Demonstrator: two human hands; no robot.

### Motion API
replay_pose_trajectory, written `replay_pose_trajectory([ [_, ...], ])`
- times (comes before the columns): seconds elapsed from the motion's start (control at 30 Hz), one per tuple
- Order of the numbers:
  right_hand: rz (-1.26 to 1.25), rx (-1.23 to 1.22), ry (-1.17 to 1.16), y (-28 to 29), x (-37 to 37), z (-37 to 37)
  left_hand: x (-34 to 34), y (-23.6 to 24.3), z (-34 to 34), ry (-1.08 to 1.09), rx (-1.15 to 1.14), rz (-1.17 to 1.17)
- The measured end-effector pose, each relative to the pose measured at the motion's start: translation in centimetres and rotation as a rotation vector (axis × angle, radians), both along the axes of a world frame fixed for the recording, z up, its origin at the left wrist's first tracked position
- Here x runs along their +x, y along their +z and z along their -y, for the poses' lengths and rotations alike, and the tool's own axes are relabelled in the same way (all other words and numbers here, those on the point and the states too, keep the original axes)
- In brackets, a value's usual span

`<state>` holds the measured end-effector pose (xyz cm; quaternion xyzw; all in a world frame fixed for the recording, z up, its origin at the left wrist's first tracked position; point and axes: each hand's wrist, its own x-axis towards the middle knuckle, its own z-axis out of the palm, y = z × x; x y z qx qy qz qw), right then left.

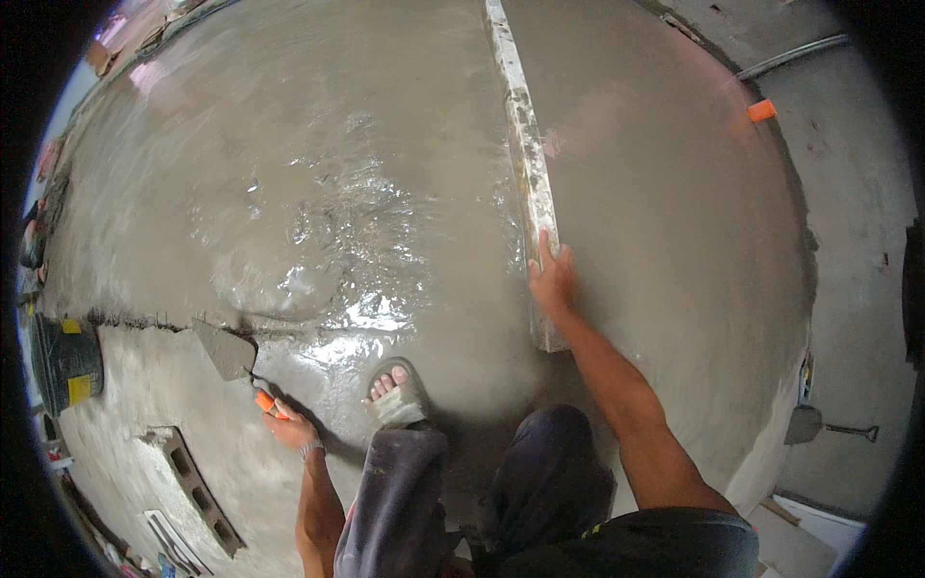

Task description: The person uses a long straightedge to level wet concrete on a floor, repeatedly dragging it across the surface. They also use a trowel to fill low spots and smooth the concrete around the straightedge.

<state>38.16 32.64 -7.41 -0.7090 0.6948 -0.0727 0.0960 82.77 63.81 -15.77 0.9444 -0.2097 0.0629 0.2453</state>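
Note:
My left hand (292, 429) is closed round the orange handle of a pointed trowel (227, 349). The trowel's grey, cement-smeared blade lies over the edge of the wet cement (241, 183), at the lower left. With my right hand (554, 287) I grip the near part of a long, cement-spotted screed board (525, 135), one finger stretched along its top. The board runs away from me across the wet surface, reaching the picture's top edge. Left of it the cement is rough and watery in places; to its right it looks smoother.
My sandalled foot (397, 393) stands between my hands. At the left are a black bucket (82, 352) with yellow patches, a hollow concrete block (188, 491) and a flat rectangular frame-like tool (178, 544). A shovel (805, 425) and an orange object (761, 111) lie at the right.

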Motion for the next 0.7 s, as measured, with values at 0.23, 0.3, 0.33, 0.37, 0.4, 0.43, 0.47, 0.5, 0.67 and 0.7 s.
replay_pose_trajectory([
  [0.23, 0.047, -0.04, 0.027, 0.4, 0.5, -0.5, -0.2, 0.8, 0.4, 0.011, -0.004, -0.005],
  [0.3, 0.064, -0.053, 0.024, 0.2, 0.2, -0.5, -0.2, 0.2, 0.3, 0.0, 0.01, 0.021],
  [0.33, 0.059, -0.043, 0.016, -0.3, -0.1, -0.8, -0.2, -0.1, 0.1, -0.003, 0.016, 0.034],
  [0.37, 0.062, -0.032, 0.02, -0.6, 0.1, -0.6, -0.4, 0.7, 0.3, 0.008, 0.05, 0.024],
  [0.4, 0.052, -0.019, 0.026, -0.8, 0.1, -1.1, -0.7, 1.3, 0.5, 0.021, 0.085, 0.013],
  [0.43, 0.042, -0.006, 0.033, -0.8, -0.2, -2.1, -1.0, 1.8, 0.7, 0.036, 0.119, 0.001],
  [0.47, 0.045, -0.01, 0.033, -0.7, -0.2, -2.2, -1.1, 2.1, 0.8, 0.035, 0.111, -0.012],
  [0.5, 0.046, -0.016, 0.037, -0.6, -0.2, -2.0, -1.1, 2.2, 0.9, 0.035, 0.103, -0.026],
  [0.67, 0.119, -0.05, -0.003, -0.6, 1.1, -0.4, -0.7, 1.6, 0.8, 0.037, 0.066, 0.019],
  [0.7, 0.109, -0.055, 0.011, -1.0, 0.9, -0.6, -0.5, 1.1, 0.7, 0.036, 0.054, 0.028],
])
